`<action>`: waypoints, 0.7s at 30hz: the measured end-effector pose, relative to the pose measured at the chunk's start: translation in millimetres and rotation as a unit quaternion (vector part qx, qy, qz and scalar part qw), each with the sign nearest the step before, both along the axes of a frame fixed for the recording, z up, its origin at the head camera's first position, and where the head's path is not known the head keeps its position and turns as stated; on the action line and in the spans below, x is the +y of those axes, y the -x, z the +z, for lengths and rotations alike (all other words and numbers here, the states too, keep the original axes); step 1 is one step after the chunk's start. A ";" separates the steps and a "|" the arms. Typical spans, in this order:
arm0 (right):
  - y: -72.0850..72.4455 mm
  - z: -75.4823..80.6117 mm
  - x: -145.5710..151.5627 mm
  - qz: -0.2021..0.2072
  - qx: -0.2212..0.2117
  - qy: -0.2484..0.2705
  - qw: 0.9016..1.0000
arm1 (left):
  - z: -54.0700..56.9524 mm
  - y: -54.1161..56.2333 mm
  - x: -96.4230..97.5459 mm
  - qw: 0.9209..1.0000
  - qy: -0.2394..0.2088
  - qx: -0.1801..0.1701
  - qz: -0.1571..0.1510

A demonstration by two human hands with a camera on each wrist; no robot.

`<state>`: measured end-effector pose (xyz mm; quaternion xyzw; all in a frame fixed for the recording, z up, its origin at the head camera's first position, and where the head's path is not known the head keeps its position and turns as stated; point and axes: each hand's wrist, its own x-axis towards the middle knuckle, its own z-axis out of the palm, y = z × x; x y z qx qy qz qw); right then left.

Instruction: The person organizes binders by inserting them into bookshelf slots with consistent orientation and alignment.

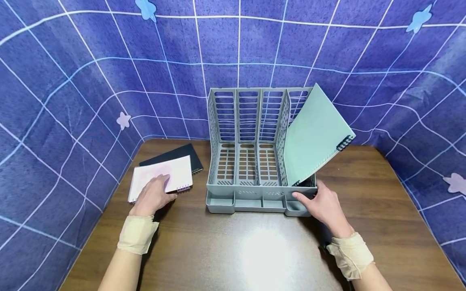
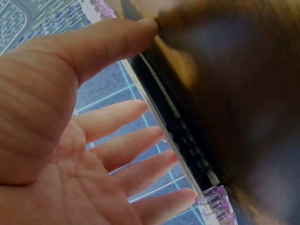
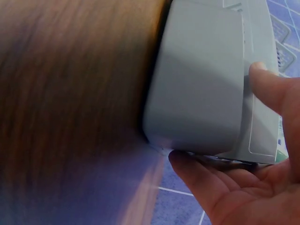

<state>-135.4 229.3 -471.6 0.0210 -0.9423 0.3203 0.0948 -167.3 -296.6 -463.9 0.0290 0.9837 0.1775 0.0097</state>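
Your left hand (image 1: 154, 196) lies over the white rectangular notebook with purple spiral rings (image 1: 160, 168), fingers fairly straight, thumb by its near edge. Your right hand (image 1: 325, 204) grips the front right corner of the grey plastic desk organizer with slatted upright dividers (image 1: 251, 190), thumb on the front, fingers along the side. Beige wraps (image 1: 137, 234) circle both your wrists. Under the white notebook, partly covered, lies a black notebook (image 1: 182, 152), left of the organizer. A pale green notebook with black rings (image 1: 314, 139) leans tilted to your right in the organizer's rightmost slot. Everything rests on a brown wood-grain table (image 1: 196, 246), with blue-purple cloth printed with grid lines and stars (image 1: 174, 40) behind.
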 end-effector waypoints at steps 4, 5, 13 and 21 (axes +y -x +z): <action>0.1 -2.2 0.2 -0.002 0.011 -0.001 1.000 | -1.3 1.7 -0.6 1.000 0.002 0.007 0.001; 0.3 -3.3 0.4 -0.001 0.014 -0.003 1.000 | -1.5 2.2 -0.7 1.000 0.002 0.010 -0.001; 1.6 -11.1 1.0 -0.001 0.021 -0.001 1.000 | -3.4 5.0 -1.1 0.999 -0.007 0.031 -0.017; 3.3 -12.4 1.9 0.003 0.030 0.004 1.000 | -1.2 6.6 -1.8 0.999 0.009 0.026 -0.024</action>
